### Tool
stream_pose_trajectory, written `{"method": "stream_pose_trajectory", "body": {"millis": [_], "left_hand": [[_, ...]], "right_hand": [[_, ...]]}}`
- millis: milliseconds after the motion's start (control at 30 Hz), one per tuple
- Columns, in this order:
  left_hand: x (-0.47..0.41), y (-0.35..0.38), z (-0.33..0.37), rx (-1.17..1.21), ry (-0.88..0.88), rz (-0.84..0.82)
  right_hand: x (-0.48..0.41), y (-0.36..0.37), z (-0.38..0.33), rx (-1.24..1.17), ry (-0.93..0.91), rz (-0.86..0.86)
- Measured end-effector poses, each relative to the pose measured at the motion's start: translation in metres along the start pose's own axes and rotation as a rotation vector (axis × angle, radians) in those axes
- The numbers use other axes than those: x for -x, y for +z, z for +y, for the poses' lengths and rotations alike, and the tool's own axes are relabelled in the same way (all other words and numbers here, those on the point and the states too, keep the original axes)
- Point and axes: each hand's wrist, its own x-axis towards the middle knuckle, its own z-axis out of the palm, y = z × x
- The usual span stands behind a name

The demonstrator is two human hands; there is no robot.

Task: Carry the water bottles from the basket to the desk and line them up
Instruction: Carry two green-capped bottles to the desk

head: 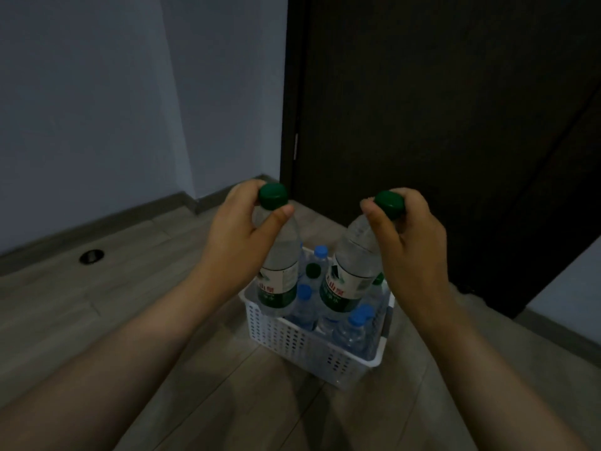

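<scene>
A white perforated basket (292,340) stands on the wooden floor and holds several water bottles with blue caps (356,323) and green caps (313,270). My left hand (240,232) grips the neck of a green-capped bottle (281,278), which hangs above the basket's left side. My right hand (406,242) grips the neck of a second green-capped bottle (353,271), tilted above the basket's middle. Both bottles carry green and white labels. The desk is not in view.
A dark door (439,109) rises right behind the basket. A grey wall (97,109) with a skirting board runs along the left. A round floor socket (91,256) sits in the floor at the left.
</scene>
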Motion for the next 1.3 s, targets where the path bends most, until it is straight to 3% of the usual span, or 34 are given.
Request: {"method": "stream_pose_trajectory", "body": {"millis": [367,500,767,1033,1300], "left_hand": [[0.010,-0.014,0.069,0.359,-0.207,0.038],[-0.006,-0.014,0.079,0.432,-0.182,0.114],[-0.088,-0.031,0.123,0.509,-0.158,0.030],[-0.227,-0.113,0.237,0.495,-0.163,0.039],[-0.382,-0.246,0.424,0.522,-0.101,0.019]], "right_hand": [[-0.002,-0.035,-0.056,-0.218,0.017,0.215],[-0.014,-0.041,-0.062,-0.254,0.025,0.213],[-0.092,-0.053,-0.104,-0.283,0.090,0.163],[-0.229,-0.113,-0.232,-0.283,0.062,0.127],[-0.376,-0.213,-0.441,-0.277,-0.015,0.169]]}}
